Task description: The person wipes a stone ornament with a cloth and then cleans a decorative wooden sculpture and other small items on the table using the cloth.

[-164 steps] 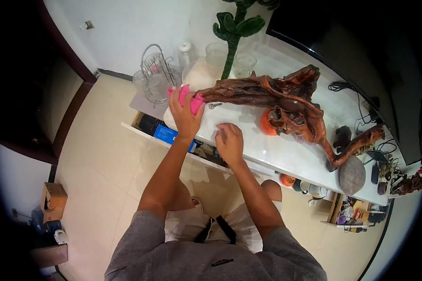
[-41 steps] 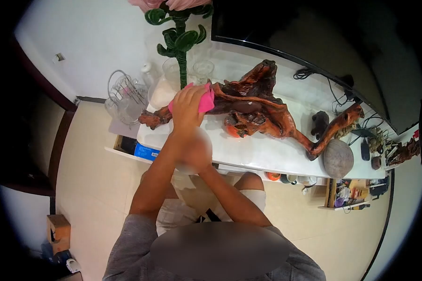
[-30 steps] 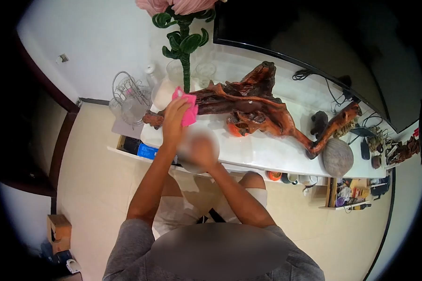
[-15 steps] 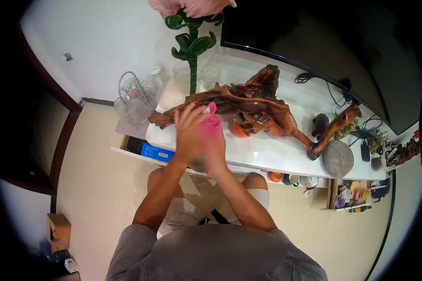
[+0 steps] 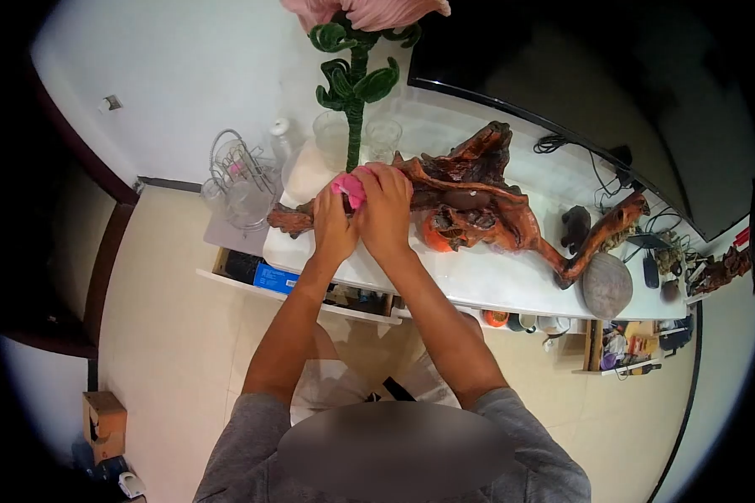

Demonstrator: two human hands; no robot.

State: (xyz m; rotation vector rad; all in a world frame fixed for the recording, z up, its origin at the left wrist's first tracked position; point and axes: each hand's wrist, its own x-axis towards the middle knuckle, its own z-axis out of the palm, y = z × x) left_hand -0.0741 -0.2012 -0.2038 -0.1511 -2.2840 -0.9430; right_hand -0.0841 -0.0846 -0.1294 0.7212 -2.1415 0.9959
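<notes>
Left hand (image 5: 334, 228) and right hand (image 5: 385, 206) have come up from the near edge onto the driftwood (image 5: 466, 186)

Nearest, at eight o'clock from them, a blue box (image 5: 274, 278) sits in an open drawer (image 5: 367, 310); its white label is too small to read. Close together, both hands clamp a pink cloth (image 5: 350, 189) against the wood, which runs from nine to three o'clock on the white cabinet top (image 5: 495, 281). Beyond, the flower's green stem (image 5: 355, 132) rises at twelve, the television (image 5: 579, 101) at two.
</notes>
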